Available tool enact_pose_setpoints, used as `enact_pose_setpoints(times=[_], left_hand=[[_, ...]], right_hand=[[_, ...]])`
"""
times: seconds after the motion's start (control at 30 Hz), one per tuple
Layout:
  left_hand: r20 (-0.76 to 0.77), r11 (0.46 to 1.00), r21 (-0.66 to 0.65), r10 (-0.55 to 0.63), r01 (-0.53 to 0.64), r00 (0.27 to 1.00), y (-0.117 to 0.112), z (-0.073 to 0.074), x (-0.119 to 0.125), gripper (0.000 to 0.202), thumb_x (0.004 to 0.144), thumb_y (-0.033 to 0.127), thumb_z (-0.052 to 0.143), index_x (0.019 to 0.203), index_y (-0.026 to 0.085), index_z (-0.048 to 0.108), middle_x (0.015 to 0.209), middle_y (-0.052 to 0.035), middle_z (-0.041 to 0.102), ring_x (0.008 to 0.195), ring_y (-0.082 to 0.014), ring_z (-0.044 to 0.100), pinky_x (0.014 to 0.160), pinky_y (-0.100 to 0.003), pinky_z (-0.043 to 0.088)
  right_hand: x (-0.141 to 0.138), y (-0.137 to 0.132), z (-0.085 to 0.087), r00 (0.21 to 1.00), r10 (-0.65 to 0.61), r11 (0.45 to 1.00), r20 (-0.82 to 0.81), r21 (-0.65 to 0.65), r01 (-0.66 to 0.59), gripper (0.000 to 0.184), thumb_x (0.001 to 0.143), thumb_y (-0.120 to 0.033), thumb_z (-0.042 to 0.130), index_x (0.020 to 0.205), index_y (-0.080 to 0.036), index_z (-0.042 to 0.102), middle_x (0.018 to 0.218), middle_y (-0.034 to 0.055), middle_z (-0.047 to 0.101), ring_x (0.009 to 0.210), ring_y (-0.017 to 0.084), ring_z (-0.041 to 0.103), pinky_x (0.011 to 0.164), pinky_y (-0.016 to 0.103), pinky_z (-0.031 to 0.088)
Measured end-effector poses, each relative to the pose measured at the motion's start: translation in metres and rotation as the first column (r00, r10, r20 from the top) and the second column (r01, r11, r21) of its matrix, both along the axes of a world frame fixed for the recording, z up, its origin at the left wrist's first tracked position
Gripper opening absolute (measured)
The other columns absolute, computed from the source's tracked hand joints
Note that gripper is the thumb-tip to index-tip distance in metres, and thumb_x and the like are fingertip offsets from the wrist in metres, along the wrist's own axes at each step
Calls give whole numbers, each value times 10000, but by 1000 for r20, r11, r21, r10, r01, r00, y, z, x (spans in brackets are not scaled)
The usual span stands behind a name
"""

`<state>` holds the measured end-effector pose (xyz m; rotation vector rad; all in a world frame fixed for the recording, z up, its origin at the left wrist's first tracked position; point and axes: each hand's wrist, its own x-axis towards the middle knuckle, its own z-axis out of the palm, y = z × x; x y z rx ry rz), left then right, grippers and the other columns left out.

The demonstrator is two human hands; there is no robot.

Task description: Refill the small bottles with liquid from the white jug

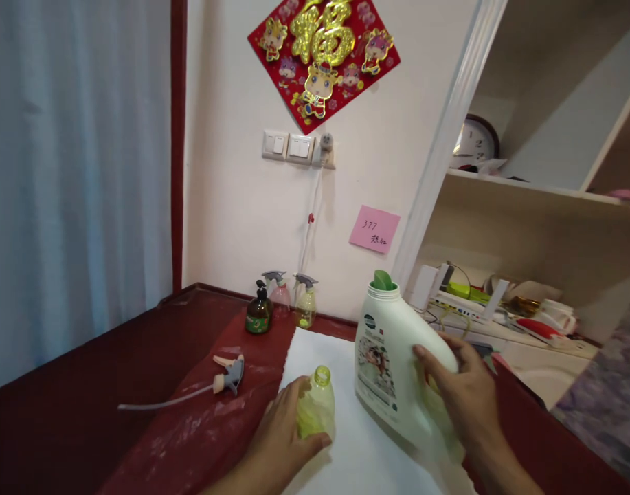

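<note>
My left hand [279,440] is wrapped round a small yellow-green bottle [317,407] with an open neck, upright on a white sheet [361,454]. My right hand [464,395] grips the handle side of a large white detergent jug [391,357] with a green spout, standing tilted on the same sheet. A detached spray head [231,375] with a long dip tube lies on the red plastic cover [191,440] to the left.
Against the wall stand a dark green pump bottle [258,311] and two small spray bottles [294,301]. To the right is a shelf [505,309] with cables and clutter, and a clock above. A curtain hangs at left.
</note>
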<state>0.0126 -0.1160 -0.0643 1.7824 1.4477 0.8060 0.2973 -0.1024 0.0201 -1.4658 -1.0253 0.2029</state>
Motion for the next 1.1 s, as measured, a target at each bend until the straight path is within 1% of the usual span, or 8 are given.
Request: enact_pose_setpoints(times=[0.13, 0.27, 0.4, 0.5, 0.7, 0.87, 0.97, 1.1], left_hand=[[7, 1000, 9, -4, 4, 1000, 0, -2, -1, 874, 707, 365, 709, 1499, 131, 422, 1578, -163, 497, 1452, -334, 433, 1226, -427, 298], [17, 999, 35, -10, 10, 1000, 3, -8, -2, 855, 710, 367, 723, 1489, 168, 432, 1556, -137, 524, 1441, -325, 446, 1214, -420, 308], [8, 998, 68, -14, 13, 1000, 5, -12, -2, 855, 708, 367, 737, 1483, 176, 430, 1549, -138, 530, 1432, -323, 458, 1209, -430, 312], [4, 997, 71, -22, 22, 1000, 4, -9, -1, 845, 709, 359, 737, 1477, 172, 437, 1536, -151, 541, 1416, -330, 474, 1198, -444, 326], [-1, 996, 79, -35, 35, 999, 2, -3, -1, 832, 705, 340, 747, 1466, 201, 441, 1513, -132, 564, 1404, -319, 489, 1187, -448, 339], [-5, 996, 71, -47, 48, 999, 2, -4, -1, 849, 713, 371, 760, 1472, 177, 433, 1523, -145, 551, 1408, -315, 479, 1192, -445, 326], [0, 997, 67, -45, 44, 999, 2, -4, -2, 832, 721, 383, 762, 1463, 180, 446, 1515, -144, 556, 1399, -320, 486, 1187, -448, 330], [5, 996, 72, -44, 44, 999, 1, -4, -2, 807, 715, 351, 761, 1447, 189, 463, 1488, -134, 577, 1382, -317, 500, 1172, -436, 346]], right_hand=[[12, -35, 25, 975, 42, 998, 220, -63, -29, 697, 607, -742, 749, 1073, -225, 717, 1022, 79, 775, 836, 287, 724, 675, 374, 588], [21, -63, 33, 909, 147, 980, 389, -183, -80, 634, 635, -733, 756, 1053, -257, 736, 986, 50, 813, 804, 280, 773, 600, 317, 620], [27, -79, 31, 773, 218, 974, 595, -186, -131, 564, 710, -703, 754, 1088, -285, 734, 1053, 35, 825, 816, 257, 803, 610, 268, 643], [22, -85, 33, 647, 237, 970, 725, -144, -194, 485, 773, -665, 738, 1094, -300, 729, 1004, 14, 831, 726, 218, 803, 579, 240, 637], [7, -89, 43, 412, 110, 964, 904, 5, -267, 446, 864, -672, 659, 1067, -278, 713, 921, 15, 835, 625, 196, 789, 494, 207, 605], [11, -86, 39, 246, 15, 961, 969, 54, -272, 510, 929, -682, 567, 1161, -240, 673, 1002, 63, 828, 704, 227, 808, 527, 245, 637], [15, -85, 37, 180, 0, 964, 984, 48, -263, 532, 948, -677, 537, 1195, -221, 652, 1017, 80, 823, 745, 240, 812, 553, 269, 654], [14, -86, 41, 133, 10, 963, 991, 27, -268, 506, 962, -670, 518, 1182, -232, 645, 976, 63, 821, 717, 223, 807, 534, 257, 642]])
